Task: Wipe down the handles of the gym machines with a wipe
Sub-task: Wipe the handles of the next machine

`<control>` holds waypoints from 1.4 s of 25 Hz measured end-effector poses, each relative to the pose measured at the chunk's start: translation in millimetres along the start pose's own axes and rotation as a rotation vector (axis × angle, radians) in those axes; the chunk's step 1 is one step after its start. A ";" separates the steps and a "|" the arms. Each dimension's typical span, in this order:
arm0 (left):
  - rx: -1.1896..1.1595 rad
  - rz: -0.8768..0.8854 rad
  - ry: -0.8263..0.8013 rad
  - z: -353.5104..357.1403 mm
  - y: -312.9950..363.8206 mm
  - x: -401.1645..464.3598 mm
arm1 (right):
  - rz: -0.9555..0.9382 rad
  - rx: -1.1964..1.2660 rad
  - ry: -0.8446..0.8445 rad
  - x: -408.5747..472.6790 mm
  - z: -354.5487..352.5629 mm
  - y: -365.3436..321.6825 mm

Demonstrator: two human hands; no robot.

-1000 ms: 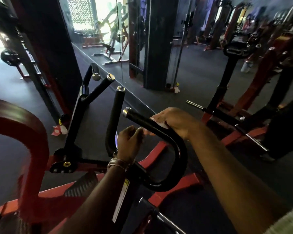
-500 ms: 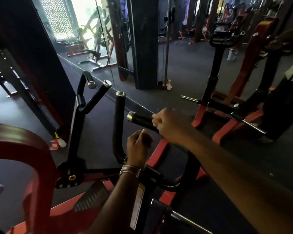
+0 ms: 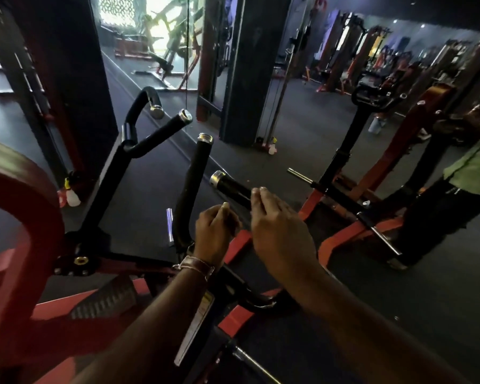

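Right hand [image 3: 277,231] has its fingers curled over the black handle [image 3: 233,189] near the chrome cap, probably wiping though the wipe's hidden, while the left hand [image 3: 215,234] sits loosely closed beside it, apparently empty.

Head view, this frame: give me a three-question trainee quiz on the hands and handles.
1. True or false: the right hand is at the handle with the chrome cap pointing left.
2. Which wrist has a bracelet? A) left B) right C) neither
3. Fill in: the spray bottle stands on the ____.

Key:
1. True; its fingers are on the grip, though whether they close round it cannot be told.
2. A; the left hand sits beside the upright handle.
3. Floor, left of the machine.
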State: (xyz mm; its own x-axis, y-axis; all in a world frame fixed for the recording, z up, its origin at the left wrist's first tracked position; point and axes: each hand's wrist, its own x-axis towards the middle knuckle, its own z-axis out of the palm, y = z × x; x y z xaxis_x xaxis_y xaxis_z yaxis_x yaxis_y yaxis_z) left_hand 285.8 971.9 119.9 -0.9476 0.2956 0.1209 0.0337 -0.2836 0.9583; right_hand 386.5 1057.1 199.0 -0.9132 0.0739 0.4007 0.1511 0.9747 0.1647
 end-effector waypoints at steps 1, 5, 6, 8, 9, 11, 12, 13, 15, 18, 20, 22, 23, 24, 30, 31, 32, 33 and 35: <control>0.009 0.010 0.004 -0.7 -1.4 1.1 | 0.026 -0.015 0.034 -9.0 -3.5 4.2; 0.025 0.028 0.013 -0.3 -1.4 3.4 | 0.107 0.304 -0.068 48.3 -11.1 -13.5; 0.020 0.030 0.008 0.4 0.1 3.1 | 0.153 0.392 -0.128 59.5 -9.8 -16.1; -0.013 0.010 0.015 1.7 1.4 1.8 | 0.223 0.552 -0.212 70.4 -12.7 2.0; -0.035 -0.010 0.025 1.6 1.6 1.5 | 0.263 0.629 -0.246 67.2 -13.4 16.0; -0.073 -0.037 0.028 -0.5 2.2 2.6 | 0.396 0.765 -0.324 57.6 -18.9 31.4; -0.103 -0.043 0.032 -0.5 2.4 3.6 | 0.450 0.807 -0.368 61.8 -15.8 34.6; -0.129 -0.055 0.034 0.6 3.3 3.4 | 0.507 0.872 -0.416 70.8 -18.1 31.0; -0.157 -0.075 0.029 3.0 7.4 3.0 | 0.593 0.994 -0.456 99.7 -14.3 23.4; -0.163 -0.119 0.042 3.2 14.3 1.2 | 0.470 0.829 -0.317 103.3 -7.0 4.9; -0.152 -0.138 0.031 2.5 13.6 2.4 | 0.209 0.490 -0.093 64.3 -4.6 -7.5; -0.152 -0.139 0.022 -0.8 11.0 4.5 | -0.022 0.225 0.074 27.9 6.8 -12.0; -0.154 -0.138 0.018 -1.1 10.6 4.8 | -0.092 0.141 0.094 28.1 12.8 -13.3; -0.159 -0.138 0.017 -1.2 9.0 5.2 | -0.125 0.089 0.100 38.3 20.2 -14.9; -0.146 -0.062 0.046 -1.6 9.2 1.4 | -0.182 -0.074 0.111 55.0 29.6 -30.6; -0.135 -0.062 0.036 -1.1 12.1 0.2 | -0.187 -0.104 0.106 43.4 28.9 -23.2; -0.131 -0.067 0.026 0.0 14.7 -0.5 | -0.188 -0.125 0.093 36.1 26.5 -16.5; -0.137 -0.066 0.020 -0.4 16.8 -0.9 | -0.195 -0.126 0.091 37.2 24.8 -14.9; -0.164 -0.055 0.017 -2.0 14.6 0.0 | -0.122 0.029 0.007 58.2 16.6 -28.1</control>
State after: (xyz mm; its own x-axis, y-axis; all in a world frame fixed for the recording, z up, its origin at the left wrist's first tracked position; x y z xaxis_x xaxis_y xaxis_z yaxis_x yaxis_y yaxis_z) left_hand 285.7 966.0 133.3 -0.9518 0.3001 0.0637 -0.0694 -0.4130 0.9081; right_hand 322.8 1037.5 202.8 -0.9215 -0.0473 0.3856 0.0276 0.9821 0.1863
